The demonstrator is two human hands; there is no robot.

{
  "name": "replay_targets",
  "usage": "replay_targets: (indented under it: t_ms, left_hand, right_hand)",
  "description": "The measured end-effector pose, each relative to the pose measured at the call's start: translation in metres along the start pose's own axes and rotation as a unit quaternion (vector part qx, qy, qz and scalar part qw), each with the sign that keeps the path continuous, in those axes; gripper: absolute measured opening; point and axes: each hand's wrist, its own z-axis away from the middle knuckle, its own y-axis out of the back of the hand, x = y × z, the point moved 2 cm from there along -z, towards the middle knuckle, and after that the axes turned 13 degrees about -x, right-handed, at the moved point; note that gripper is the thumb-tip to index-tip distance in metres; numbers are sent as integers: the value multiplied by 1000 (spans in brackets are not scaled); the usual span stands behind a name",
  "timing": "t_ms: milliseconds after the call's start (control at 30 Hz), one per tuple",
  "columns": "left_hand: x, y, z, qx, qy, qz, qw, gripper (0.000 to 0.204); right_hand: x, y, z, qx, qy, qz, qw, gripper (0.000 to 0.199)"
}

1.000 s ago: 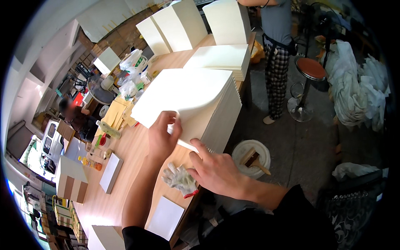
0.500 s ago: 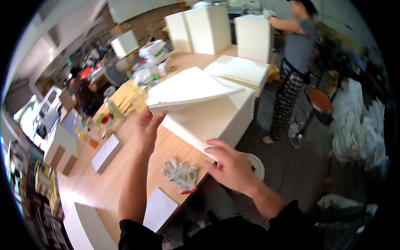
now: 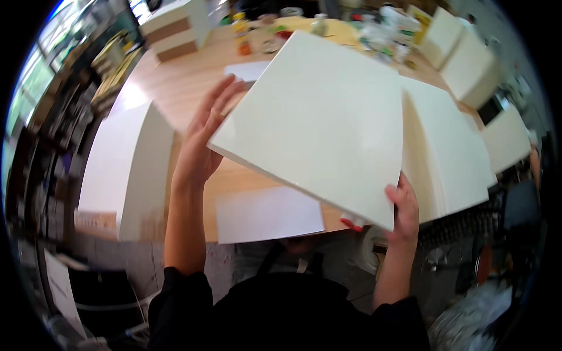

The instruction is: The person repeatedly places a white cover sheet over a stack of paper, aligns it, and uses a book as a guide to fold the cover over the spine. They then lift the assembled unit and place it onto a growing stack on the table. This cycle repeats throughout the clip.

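A flat white board is held up at a tilt over the wooden table. At its near right corner my right hand grips it, thumb on the upper face and the other fingers mostly beneath. My left hand is at the left edge and corner, its fingers stretched out and apart, the thumb out of sight. Behind the board on the right is a stack of white boards. A white sheet or thin panel lies on the table below. Red trim of a glove shows under the board's near edge.
A large white block-like piece stands at the table's left. White and brown pieces, bottles and clutter are along the far side. Tall white panels stand far right. A black-and-white chair-like object is at lower left.
The white board has come off the stack and moved left, now in front of me. My view has turned left. My right hand has closed on the board's corner; my left hand's fingers have spread.
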Motion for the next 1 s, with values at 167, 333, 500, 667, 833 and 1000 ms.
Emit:
replay_targets:
  t_ms: [167,333,500,667,833,1000]
  left_hand:
    - [-49,91,77,120,315,-28,941,42]
    - [-65,120,117,186,404,-79,892,31]
    - [-60,126,125,140,448,-221,855,27]
    - [-63,129,130,164,447,-243,845,23]
    - [-51,118,123,180,456,-257,833,22]
    - [-39,115,160,196,368,-421,805,18]
  right_hand:
    - [72,48,-81,-130,-153,36,979,51]
    - [132,49,-96,-107,-248,74,960,43]
    - [141,41,-88,-42,-229,159,959,37]
    - [149,38,-85,-4,-211,191,959,39]
    - [150,38,-84,-4,-217,231,948,40]
    - [148,33,-81,7,-200,259,945,38]
